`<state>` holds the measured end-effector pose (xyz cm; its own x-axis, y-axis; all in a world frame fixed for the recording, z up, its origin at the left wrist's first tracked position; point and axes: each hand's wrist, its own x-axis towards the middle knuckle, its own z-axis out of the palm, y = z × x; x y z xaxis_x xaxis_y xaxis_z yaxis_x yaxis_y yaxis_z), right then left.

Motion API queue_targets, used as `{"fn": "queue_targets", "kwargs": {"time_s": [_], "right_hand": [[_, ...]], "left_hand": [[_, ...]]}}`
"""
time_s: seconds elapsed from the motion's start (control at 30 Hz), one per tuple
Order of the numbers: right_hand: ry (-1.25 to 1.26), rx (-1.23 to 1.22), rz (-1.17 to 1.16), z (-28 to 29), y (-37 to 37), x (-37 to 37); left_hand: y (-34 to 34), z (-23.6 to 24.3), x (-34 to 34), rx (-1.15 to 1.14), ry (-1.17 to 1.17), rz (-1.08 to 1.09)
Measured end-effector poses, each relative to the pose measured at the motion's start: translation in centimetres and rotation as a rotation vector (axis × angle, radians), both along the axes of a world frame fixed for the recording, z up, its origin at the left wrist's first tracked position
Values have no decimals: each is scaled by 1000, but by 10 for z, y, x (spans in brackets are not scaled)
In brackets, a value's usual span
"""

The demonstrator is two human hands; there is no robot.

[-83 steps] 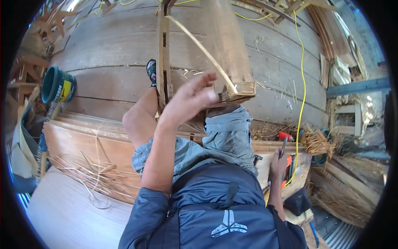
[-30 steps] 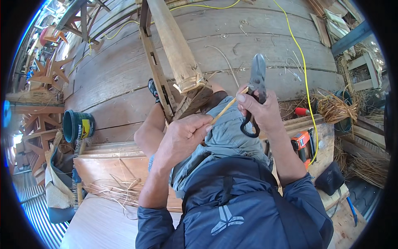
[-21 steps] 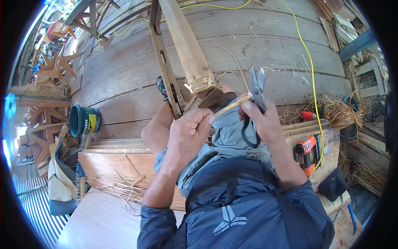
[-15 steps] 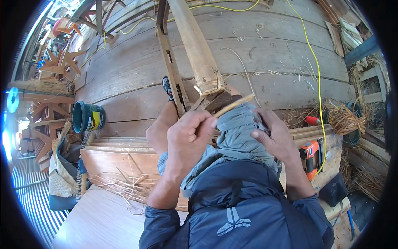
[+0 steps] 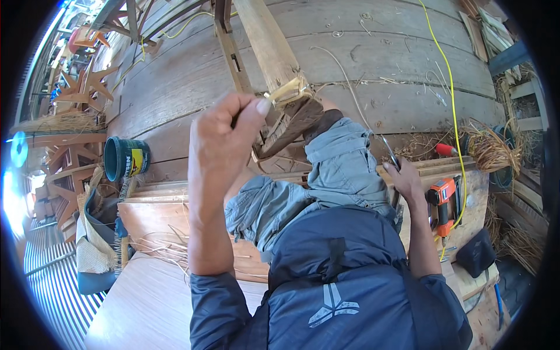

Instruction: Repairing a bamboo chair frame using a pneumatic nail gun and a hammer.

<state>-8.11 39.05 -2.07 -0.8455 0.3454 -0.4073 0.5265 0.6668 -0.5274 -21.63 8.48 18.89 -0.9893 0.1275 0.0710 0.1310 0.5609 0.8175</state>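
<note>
Pale tan cane strip (image 5: pixel 284 90) lies across the near end of our thick, rounded wooden beam (image 5: pixel 271 44), just left of the middle of the scene. Our left hand (image 5: pixel 227 128) is closed at its left tip – thumb against curled fingers, the strip seemingly pinched between them. Our right hand (image 5: pixel 404 178), lower and well to the right, is wrapped around the dark handles of a pair of metal snips (image 5: pixel 387 148), blades pointing far and left; how far those blades are parted we cannot tell.

To the left of the beam we see a slotted wooden rail (image 5: pixel 232 64), and farther left a dark green plastic bucket (image 5: pixel 127 158) on the grey plank floor (image 5: pixel 169 96). On our right, an orange-and-black nail gun (image 5: pixel 444 201) rests on the pale wooden table (image 5: pixel 473 198) – beside a long yellow hose (image 5: pixel 450 81).
</note>
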Motion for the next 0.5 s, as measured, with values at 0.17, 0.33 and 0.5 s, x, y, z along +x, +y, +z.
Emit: {"fn": "queue_targets", "kwargs": {"time_s": [0.17,0.33,0.5], "right_hand": [[-284,133,-151,-37,18,64],[-415,270,-236,-39,13,113],[-186,294,-235,-56,27,136]], "left_hand": [[3,-2,-20,1,-154,-145],[16,0,-25,-60,-221,-200],[20,2,-42,-323,-67,-302]]}}
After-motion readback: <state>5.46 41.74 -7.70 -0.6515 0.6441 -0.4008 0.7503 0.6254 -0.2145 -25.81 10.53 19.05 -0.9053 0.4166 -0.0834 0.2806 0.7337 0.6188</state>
